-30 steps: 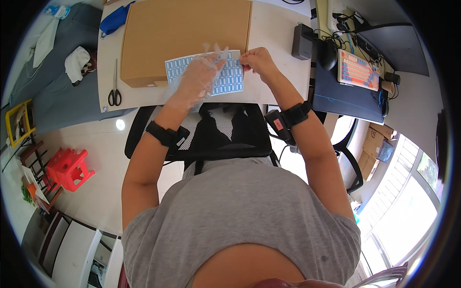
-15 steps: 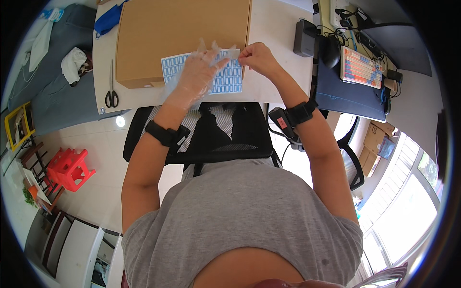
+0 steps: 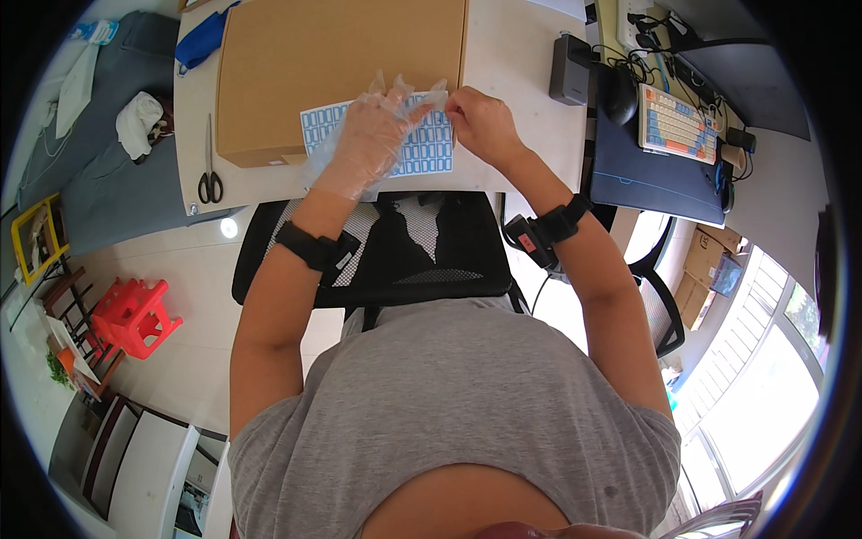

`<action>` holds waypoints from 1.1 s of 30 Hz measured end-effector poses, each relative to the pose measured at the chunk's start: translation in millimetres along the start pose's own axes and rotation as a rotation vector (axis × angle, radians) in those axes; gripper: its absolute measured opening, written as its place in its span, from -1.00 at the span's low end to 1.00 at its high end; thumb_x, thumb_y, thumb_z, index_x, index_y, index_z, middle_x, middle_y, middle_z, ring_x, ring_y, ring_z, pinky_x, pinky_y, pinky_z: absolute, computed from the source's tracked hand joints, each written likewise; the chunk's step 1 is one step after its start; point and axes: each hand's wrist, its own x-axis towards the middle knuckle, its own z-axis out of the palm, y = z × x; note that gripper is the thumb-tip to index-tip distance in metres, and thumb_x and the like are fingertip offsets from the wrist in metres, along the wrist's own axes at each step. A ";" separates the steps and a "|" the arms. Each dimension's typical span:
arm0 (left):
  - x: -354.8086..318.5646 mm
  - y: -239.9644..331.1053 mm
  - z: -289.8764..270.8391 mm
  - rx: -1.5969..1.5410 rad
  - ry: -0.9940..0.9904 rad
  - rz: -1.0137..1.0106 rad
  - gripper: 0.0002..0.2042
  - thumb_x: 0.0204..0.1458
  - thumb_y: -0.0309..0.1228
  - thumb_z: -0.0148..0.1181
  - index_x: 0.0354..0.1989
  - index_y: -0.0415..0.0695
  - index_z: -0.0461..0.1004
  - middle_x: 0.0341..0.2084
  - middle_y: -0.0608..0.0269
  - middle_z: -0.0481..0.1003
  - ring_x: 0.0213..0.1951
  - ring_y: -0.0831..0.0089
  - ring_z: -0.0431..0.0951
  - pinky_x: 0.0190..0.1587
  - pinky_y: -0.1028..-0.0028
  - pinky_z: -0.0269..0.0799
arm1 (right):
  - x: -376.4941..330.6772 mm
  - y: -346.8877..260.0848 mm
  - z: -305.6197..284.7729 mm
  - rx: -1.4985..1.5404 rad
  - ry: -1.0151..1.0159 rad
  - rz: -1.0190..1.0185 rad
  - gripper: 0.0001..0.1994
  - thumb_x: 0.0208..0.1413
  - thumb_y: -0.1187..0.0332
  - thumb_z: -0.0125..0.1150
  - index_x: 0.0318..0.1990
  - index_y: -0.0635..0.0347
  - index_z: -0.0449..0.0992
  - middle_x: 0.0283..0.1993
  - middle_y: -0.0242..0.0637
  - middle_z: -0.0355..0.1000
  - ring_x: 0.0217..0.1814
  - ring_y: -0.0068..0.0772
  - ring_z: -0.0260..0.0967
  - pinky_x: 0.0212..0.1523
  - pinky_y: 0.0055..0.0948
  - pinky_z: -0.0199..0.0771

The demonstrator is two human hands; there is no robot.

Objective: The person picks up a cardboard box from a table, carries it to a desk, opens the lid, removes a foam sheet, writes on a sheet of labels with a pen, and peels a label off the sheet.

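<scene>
My left hand point(image 3: 373, 135), in a loose clear plastic glove point(image 3: 352, 166), lies over a sheet of blue-bordered labels point(image 3: 429, 154). Its fingers are spread, with empty glove tips sticking out past them. The sheet rests partly on a large brown cardboard box point(image 3: 341, 54), near its front right corner. My bare right hand point(image 3: 483, 124) is closed in a pinch at the sheet's upper right corner, beside the glove's thumb tip. Whether it grips the glove, the sheet or a label is hidden by the fingers.
Scissors point(image 3: 209, 175) with black handles lie on the white table point(image 3: 530, 54) left of the box. A blue cloth item point(image 3: 205, 40) is behind them. At the right stand a dark grey box-shaped device point(image 3: 570, 70) and a keyboard point(image 3: 678, 126). A black mesh chair point(image 3: 373, 269) is under the table edge.
My right hand has turned and shifted slightly toward me, its fingers still pinched at the same corner. My left hand stays nearly in place over the sheet.
</scene>
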 end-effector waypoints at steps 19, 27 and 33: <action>-0.9 1.4 -0.5 -0.019 0.054 -0.001 -0.53 -0.21 -0.61 0.02 -0.06 0.15 0.38 -0.08 0.18 0.30 -0.13 0.26 0.37 -0.07 0.37 0.28 | -16.6 8.2 8.0 0.275 0.053 -0.029 -0.93 -0.14 0.55 0.10 -0.45 0.25 0.36 -0.48 -0.28 0.35 -0.50 -0.34 0.32 -0.44 -0.51 0.33; -1.1 -0.4 1.3 -0.027 0.090 0.015 -0.53 -0.21 -0.60 0.01 -0.06 0.13 0.37 -0.08 0.18 0.30 -0.13 0.25 0.37 -0.07 0.35 0.27 | -18.5 16.3 12.6 0.479 0.028 0.090 -0.95 -0.12 0.54 0.09 -0.44 0.27 0.39 -0.50 -0.25 0.37 -0.51 -0.43 0.31 -0.43 -0.52 0.33; 1.4 1.8 -8.0 -0.054 0.044 -0.040 -0.58 -0.22 -0.56 0.05 -0.08 0.02 0.38 -0.10 0.12 0.30 -0.12 0.23 0.37 -0.06 0.32 0.26 | -15.7 17.8 13.2 0.552 -0.008 0.211 -0.94 -0.12 0.51 0.09 -0.45 0.32 0.40 -0.53 -0.27 0.38 -0.51 -0.51 0.30 -0.45 -0.55 0.32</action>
